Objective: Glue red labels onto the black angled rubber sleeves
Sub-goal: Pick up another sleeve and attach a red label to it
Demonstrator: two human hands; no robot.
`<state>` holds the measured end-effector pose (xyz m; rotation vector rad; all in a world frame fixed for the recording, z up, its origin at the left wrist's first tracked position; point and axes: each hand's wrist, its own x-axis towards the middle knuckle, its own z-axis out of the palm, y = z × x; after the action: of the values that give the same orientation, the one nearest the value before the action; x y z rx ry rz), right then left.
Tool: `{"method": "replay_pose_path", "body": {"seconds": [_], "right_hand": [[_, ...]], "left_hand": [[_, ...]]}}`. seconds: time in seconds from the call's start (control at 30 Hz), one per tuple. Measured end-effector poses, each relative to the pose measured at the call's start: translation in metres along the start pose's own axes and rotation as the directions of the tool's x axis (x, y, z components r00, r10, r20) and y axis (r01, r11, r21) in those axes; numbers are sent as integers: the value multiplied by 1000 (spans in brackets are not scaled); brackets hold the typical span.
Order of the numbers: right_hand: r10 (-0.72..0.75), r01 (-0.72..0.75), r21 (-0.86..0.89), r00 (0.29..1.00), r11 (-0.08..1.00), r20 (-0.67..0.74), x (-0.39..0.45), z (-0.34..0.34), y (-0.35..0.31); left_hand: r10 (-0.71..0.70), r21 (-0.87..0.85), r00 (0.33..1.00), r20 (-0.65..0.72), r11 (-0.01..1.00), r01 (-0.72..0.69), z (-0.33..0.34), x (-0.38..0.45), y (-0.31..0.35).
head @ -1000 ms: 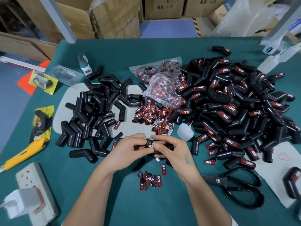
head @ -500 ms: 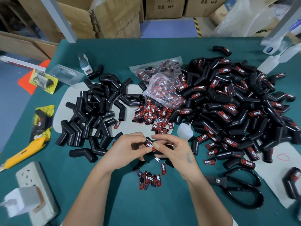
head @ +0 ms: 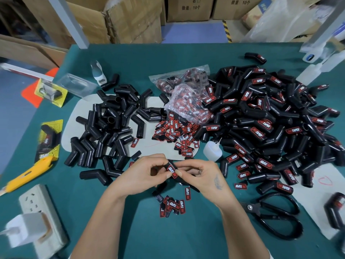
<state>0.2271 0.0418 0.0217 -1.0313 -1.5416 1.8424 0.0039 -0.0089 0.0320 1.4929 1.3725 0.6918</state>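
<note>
My left hand [head: 143, 174] and my right hand [head: 203, 176] meet above the green table's front middle and together pinch one black angled sleeve with a red label [head: 172, 170] on its upper face. Most of that sleeve is hidden by my fingers. Unlabelled black sleeves [head: 110, 128] are heaped on a grey mat at the left. Labelled sleeves [head: 270, 124] form a large pile at the right. Loose red labels [head: 177, 131] lie between the piles, and a few more labels [head: 173, 203] lie just below my hands. A small white glue bottle [head: 211, 151] stands right of the loose labels.
Clear bags of labels [head: 186, 94] lie behind the loose ones. Black scissors [head: 276, 217] lie at the right front. A yellow utility knife [head: 28, 174] and a white power strip [head: 41, 217] with a plug are at the left front. Cardboard boxes [head: 119, 19] stand behind the table.
Both hands stay in the same spot. The labelled sleeve has been turned slightly between my fingers, so the red label now shows more fully.
</note>
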Motion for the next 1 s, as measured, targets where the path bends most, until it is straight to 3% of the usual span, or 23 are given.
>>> {"method": "replay_pose_path", "body": {"seconds": [0.57,1.0], "right_hand": [[7,-7,20,1000,1000,30,0,-1,0],[26,-26,6,999,1000,-38,1,0,4]], "left_hand": [[5,-82,998,65,997,1,-5,-5,-1],[-3,-73,998,60,997,7,0,-3,3]]}}
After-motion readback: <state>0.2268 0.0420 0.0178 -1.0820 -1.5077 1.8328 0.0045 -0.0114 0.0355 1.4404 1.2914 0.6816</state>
